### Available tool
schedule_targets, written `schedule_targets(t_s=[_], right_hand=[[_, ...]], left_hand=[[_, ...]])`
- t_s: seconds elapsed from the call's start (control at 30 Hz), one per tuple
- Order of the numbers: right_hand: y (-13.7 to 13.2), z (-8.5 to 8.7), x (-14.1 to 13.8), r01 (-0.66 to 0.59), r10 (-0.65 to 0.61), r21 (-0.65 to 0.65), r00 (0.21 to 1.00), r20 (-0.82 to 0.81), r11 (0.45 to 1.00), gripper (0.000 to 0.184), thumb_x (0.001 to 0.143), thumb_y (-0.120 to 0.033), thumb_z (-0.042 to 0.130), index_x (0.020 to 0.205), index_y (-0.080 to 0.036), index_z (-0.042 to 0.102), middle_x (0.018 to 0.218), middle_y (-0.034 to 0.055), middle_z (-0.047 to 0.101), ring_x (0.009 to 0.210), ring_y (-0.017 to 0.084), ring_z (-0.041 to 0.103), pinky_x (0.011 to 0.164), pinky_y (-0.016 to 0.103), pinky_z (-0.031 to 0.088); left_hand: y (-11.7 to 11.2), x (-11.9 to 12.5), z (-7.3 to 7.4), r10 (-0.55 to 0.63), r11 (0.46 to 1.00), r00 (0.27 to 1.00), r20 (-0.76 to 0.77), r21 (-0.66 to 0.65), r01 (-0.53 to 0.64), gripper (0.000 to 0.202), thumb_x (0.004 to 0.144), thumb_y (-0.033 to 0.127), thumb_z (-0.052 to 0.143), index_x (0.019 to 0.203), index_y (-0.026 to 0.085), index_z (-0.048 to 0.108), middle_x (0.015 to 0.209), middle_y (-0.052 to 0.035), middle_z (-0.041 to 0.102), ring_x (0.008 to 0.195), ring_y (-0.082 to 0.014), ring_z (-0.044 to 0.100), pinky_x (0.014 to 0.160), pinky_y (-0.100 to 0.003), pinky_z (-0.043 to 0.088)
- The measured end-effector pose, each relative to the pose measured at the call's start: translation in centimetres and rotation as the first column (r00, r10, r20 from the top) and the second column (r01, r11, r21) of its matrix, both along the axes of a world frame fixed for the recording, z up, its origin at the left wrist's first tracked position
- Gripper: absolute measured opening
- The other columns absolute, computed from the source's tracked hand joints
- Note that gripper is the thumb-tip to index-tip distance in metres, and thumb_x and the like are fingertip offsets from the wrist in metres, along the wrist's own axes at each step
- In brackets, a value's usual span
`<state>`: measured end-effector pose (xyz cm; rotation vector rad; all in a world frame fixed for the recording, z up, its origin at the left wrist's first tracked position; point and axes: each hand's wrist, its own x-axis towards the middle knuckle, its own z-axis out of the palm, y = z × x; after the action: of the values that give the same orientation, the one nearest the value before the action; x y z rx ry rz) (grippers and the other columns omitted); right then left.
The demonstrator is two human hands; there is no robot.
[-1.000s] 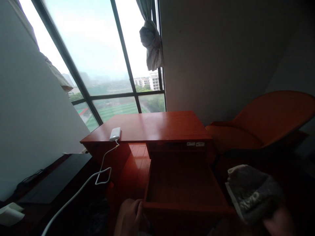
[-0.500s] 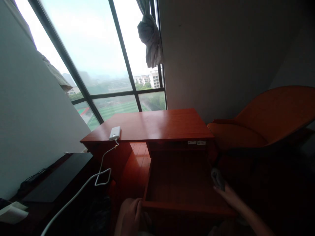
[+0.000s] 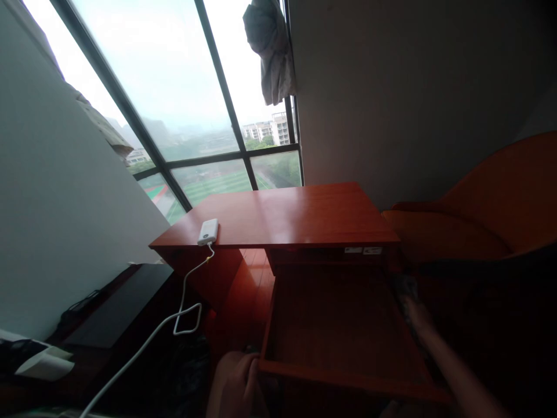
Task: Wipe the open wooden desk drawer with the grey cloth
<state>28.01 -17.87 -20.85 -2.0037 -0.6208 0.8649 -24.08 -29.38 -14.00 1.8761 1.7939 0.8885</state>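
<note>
Since the earlier frame, the right hand has slid a bit farther back along the side of the drawer, taking the gray cloth with it, and the whole view has tipped a little. Nearest, the left hand sits at the front left corner of the drawer, its fingers bent and close together, and they seem to hold the wood. The drawer is pulled well out, its open top facing up and its long way running from the person back to the desk. Past that front edge, the right hand's fingers are closed around the bunched cloth at the right side board, near the back. It is too dark to tell if the cloth is inside or outside that board. The cloth's long way seems to run along the board, toward the desk. The step looks like wiping that side; it likely calls for a firm rub and a steady left hand. Farther off, a white box lies on the desk.
</note>
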Motion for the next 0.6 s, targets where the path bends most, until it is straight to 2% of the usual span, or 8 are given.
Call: schedule_targets(t_s=[0.07,0.13,0.2,0.27,0.33,0.4,0.5,0.6], right_hand=[[-0.3,0.3,0.6,0.027,-0.028,-0.014,0.997,-0.073,1.0,0.051,0.065,-0.058,0.057,0.091,-0.016,0.069,0.084,0.0187,0.074,0.087,0.037,0.072,0.081,0.052,0.055],[-0.8,1.2,0.4,0.023,-0.019,0.014,0.963,-0.268,1.0,0.047,0.066,-0.053,0.059,0.094,-0.017,0.068,0.084,0.014,0.076,0.082,0.031,0.073,0.078,0.044,0.057],[-1.0,2.6,-0.5,-0.015,0.035,0.044,0.86,-0.51,0.999,0.043,0.067,-0.051,0.062,0.093,-0.017,0.068,0.08,0.0111,0.076,0.077,0.026,0.073,0.075,0.039,0.058],[-0.9,4.0,-1.7,-0.069,0.084,0.049,0.746,-0.66,0.996,0.04,0.069,-0.052,0.064,0.089,-0.017,0.068,0.075,0.0099,0.076,0.074,0.025,0.073,0.072,0.037,0.057],[-0.7,5.0,-2.6,-0.11,0.106,0.041,0.698,-0.708,0.993,0.038,0.072,-0.052,0.063,0.088,-0.018,0.068,0.072,0.0089,0.075,0.073,0.024,0.073,0.069,0.037,0.057],[-0.6,5.3,-3.1,-0.129,0.13,0.056,0.689,-0.713,0.99,0.037,0.074,-0.052,0.062,0.088,-0.019,0.068,0.072,0.0079,0.075,0.072,0.024,0.072,0.068,0.037,0.057],[-1.5,5.1,-3.2,-0.161,0.178,0.085,0.754,-0.632,0.983,0.035,0.073,-0.052,0.065,0.089,-0.021,0.069,0.072,0.0058,0.076,0.071,0.024,0.072,0.067,0.036,0.058],[-3.7,5.1,-3.3,-0.206,0.194,0.042,0.804,-0.562,0.978,0.038,0.071,-0.053,0.069,0.093,-0.021,0.069,0.078,0.0048,0.078,0.075,0.022,0.073,0.071,0.033,0.058]], left_hand=[[0.0,0.0,0.0,-0.002,1.0,1.0,0.002,0.0,0.002,0.044,0.097,0.051,0.042,0.098,0.023,0.076,0.096,-0.008,0.078,0.091,-0.0266,0.074,0.082,-0.037,0.06],[0.0,0.0,-0.1,0.0,1.0,1.0,0.002,0.004,0.0,0.044,0.097,0.051,0.042,0.098,0.023,0.076,0.095,-0.0078,0.078,0.09,-0.0269,0.074,0.081,-0.037,0.061],[0.0,0.0,-0.1,-0.005,1.0,1.0,0.0,0.007,0.005,0.045,0.096,0.052,0.042,0.099,0.023,0.076,0.096,-0.0083,0.078,0.09,-0.0272,0.074,0.08,-0.037,0.061],[0.1,-0.1,-0.2,-0.017,1.0,1.0,-0.002,0.009,0.017,0.045,0.097,0.052,0.042,0.1,0.023,0.076,0.097,-0.0089,0.078,0.09,-0.0273,0.073,0.08,-0.037,0.06],[0.2,-0.2,-0.2,-0.035,0.999,0.999,-0.001,0.006,0.035,0.045,0.097,0.052,0.043,0.101,0.022,0.076,0.097,-0.0092,0.078,0.09,-0.0271,0.073,0.08,-0.037,0.06],[0.2,-0.3,-0.2,-0.046,0.999,0.999,0.003,0.003,0.046,0.043,0.096,0.051,0.045,0.1,0.022,0.076,0.097,-0.0089,0.078,0.09,-0.0269,0.073,0.08,-0.036,0.06],[0.2,-0.4,-0.4,-0.036,0.999,0.999,0.006,0.018,0.036,0.041,0.096,0.05,0.046,0.098,0.022,0.076,0.096,-0.0081,0.078,0.091,-0.0267,0.073,0.081,-0.036,0.059],[0.0,-0.4,-0.5,-0.034,0.999,0.999,0.003,0.038,0.034,0.04,0.097,0.049,0.046,0.097,0.022,0.076,0.095,-0.0067,0.078,0.09,-0.0256,0.073,0.081,-0.035,0.059]])
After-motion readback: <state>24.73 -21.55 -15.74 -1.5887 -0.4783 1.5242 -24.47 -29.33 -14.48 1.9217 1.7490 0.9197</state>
